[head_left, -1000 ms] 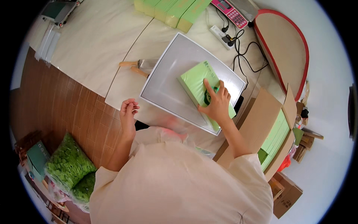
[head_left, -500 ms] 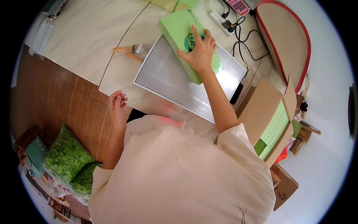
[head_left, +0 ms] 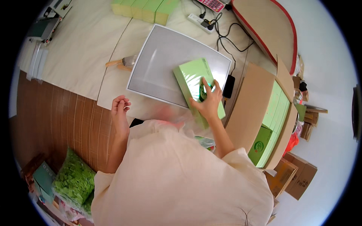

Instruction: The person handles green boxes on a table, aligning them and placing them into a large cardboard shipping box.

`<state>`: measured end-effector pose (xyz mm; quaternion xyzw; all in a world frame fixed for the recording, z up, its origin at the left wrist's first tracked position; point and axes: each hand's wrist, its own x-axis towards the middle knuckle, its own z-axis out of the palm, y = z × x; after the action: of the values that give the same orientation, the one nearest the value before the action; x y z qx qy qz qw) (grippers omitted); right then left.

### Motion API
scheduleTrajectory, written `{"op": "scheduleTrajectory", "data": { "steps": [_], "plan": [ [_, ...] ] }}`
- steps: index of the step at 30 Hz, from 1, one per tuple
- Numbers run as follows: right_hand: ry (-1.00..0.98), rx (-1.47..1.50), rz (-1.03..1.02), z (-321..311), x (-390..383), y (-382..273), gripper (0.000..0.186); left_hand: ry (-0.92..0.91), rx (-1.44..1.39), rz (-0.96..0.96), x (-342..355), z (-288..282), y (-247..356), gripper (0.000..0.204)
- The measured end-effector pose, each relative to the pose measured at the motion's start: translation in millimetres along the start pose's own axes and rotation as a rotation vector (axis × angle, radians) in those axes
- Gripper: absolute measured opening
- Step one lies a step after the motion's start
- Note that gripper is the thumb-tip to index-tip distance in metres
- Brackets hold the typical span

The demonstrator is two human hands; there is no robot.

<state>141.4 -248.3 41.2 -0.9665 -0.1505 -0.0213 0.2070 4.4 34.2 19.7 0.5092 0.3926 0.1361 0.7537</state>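
Observation:
A long light-green cardboard box (head_left: 188, 77) with a dark round emblem lies slanted across the lower right of a grey metal-topped plate with a white rim (head_left: 158, 56). Its near end juts past the plate's front edge toward my body. My right hand (head_left: 211, 100) grips this box from above, thumb on its left and fingers along its right. My left hand (head_left: 121, 104) hovers by the table's front edge, its fingers loosely bent and slightly apart, with nothing visible in them. Left of the plate lies a wooden-handled scraper (head_left: 122, 61), with a second wooden handle beside it.
A brown carton (head_left: 247, 100), packed with green boxes (head_left: 275, 109), stands open at the right. Several green boxes (head_left: 145, 9) line the table's far side. A power strip (head_left: 201, 23) with black cables and a red-edged beige panel (head_left: 264, 30) sit far right. Green-filled bags (head_left: 74, 180) lie lower left.
My right hand has brought the green box toward my body and off the plate's far part. The view has shifted, showing more boxes at the far side. My left hand keeps its pose.

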Motion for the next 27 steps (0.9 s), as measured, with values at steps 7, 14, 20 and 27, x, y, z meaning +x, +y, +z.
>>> {"op": "scheduleTrajectory", "data": {
  "steps": [7, 14, 20, 27],
  "plan": [
    [-0.258, 1.959, 0.639, -71.9, -34.5, 23.9, 0.059, -0.510, 0.089, -0.034, -19.0, 92.2, 16.6, 0.044],
    [-0.140, 1.684, 0.635, -62.1, -40.0, -9.4, 0.047, -0.932, -0.110, -0.458, -49.5, 140.4, 42.0, 0.066],
    [-0.060, 1.216, 0.556, -86.1, -54.0, -7.6, 0.047, -0.763, -0.101, -0.167, -37.4, 136.0, 16.2, 0.058],
    [0.125, 0.281, 0.044, -80.4, -75.5, -36.5, 0.098, -0.599, -0.198, -0.007, -44.7, 142.5, 16.9, 0.069]
  ]
}}
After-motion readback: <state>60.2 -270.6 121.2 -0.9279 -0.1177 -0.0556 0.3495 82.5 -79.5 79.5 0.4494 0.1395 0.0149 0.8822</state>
